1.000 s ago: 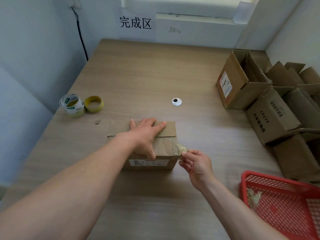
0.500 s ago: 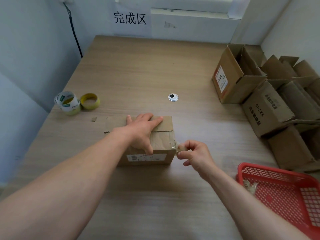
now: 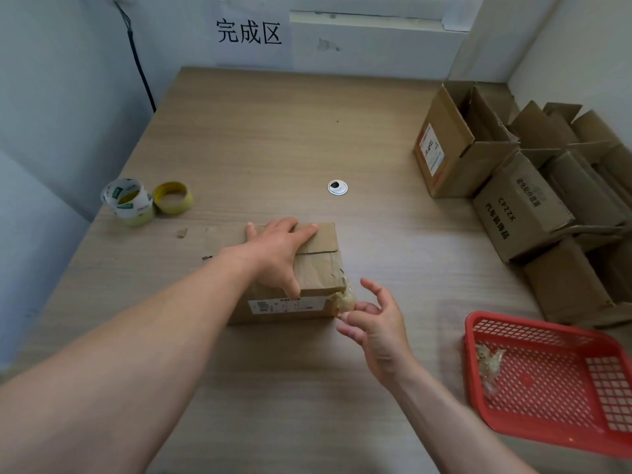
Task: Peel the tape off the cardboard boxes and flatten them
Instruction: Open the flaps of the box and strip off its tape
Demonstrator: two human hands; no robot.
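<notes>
Wooden table [image 3: 307, 131]: left hand [image 3: 277, 248] flat on box [image 3: 321, 271] top, fingers straight, pressing; right hand [image 3: 379, 323] at box's near right corner, thumb and fingertip pinching crumpled tape [image 3: 345, 300], other fingers splayed.

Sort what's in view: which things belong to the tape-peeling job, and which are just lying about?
In the job: taped box, peeled tape, left hand, right hand, red basket, box pile.
Lying about: tape rolls, cardboard scrap, table grommet.
</notes>
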